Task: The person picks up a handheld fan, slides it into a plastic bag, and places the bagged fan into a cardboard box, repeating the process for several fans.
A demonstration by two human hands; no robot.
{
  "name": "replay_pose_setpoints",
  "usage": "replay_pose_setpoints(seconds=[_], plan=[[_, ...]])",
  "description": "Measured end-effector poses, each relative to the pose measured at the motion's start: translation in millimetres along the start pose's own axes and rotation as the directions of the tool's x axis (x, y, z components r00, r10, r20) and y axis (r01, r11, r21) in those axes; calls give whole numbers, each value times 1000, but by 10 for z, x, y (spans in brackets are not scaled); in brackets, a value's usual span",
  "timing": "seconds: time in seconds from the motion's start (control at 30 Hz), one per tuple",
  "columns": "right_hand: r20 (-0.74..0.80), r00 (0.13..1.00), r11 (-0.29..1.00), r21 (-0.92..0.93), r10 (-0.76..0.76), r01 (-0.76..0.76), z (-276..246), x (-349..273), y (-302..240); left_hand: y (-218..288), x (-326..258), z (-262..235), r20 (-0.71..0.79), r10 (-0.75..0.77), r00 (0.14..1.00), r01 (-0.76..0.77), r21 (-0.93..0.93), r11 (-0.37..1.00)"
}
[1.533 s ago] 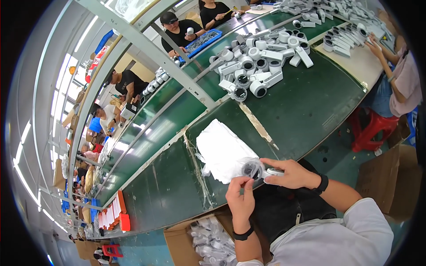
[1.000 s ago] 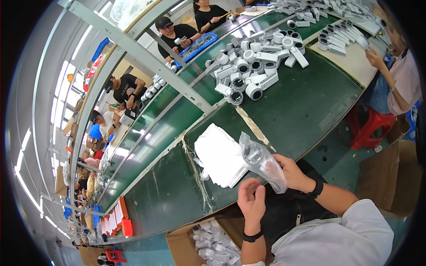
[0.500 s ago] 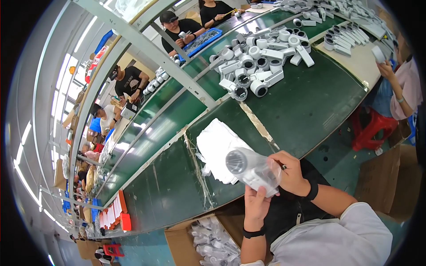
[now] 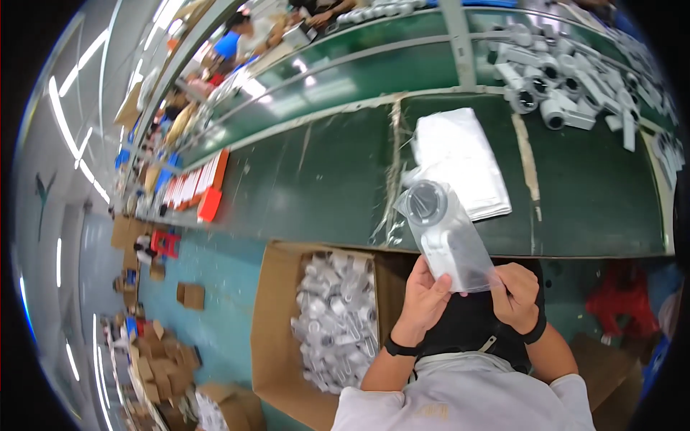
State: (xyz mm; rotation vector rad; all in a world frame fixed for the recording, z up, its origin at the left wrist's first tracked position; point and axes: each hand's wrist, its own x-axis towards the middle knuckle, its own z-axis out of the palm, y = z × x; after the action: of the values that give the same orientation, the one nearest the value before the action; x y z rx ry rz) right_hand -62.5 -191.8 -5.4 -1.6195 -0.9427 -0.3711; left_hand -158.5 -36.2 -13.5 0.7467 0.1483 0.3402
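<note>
A white device with a round grey-ringed head and a straight handle lies inside a clear plastic bag [image 4: 449, 233], tilted over the bench's front edge. My left hand [image 4: 427, 296] is closed on the handle end, thumb on top. At the bag's other lower corner, my right hand [image 4: 516, 293] pinches the film between thumb and fingers. Just beyond the bagged device, a stack of flat white bags [image 4: 460, 154] rests on the green bench [image 4: 316, 176]. Farther right is a heap of similar unbagged white devices [image 4: 560, 79].
Below the bench, left of my legs, stands an open cardboard box [image 4: 273, 323] holding many bagged devices [image 4: 334, 323]. A metal post [image 4: 460, 47] rises behind the bench. An orange-red bin [image 4: 210, 205] sits at the bench's left end; a red stool [image 4: 622, 302] is at the right.
My view has swung left and down, bringing the cardboard box fully into sight. The bagged device stays in my hands and now points more away from me.
</note>
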Motion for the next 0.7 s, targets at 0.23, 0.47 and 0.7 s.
replay_pose_setpoints(seconds=[0.23,0.47,0.7], plan=[[280,956,994,49,85,-102,-8,74,234,725,-620,-637,-242,347,906,-257,337,906],[150,919,930,-14,365,-367,-196,227,601,1014,-778,-1013,-433,561,705,-109,716,690],[130,793,776,163,595,-609,-257,114,868,1118,306,-1094,-390,636,666,149,905,399]])
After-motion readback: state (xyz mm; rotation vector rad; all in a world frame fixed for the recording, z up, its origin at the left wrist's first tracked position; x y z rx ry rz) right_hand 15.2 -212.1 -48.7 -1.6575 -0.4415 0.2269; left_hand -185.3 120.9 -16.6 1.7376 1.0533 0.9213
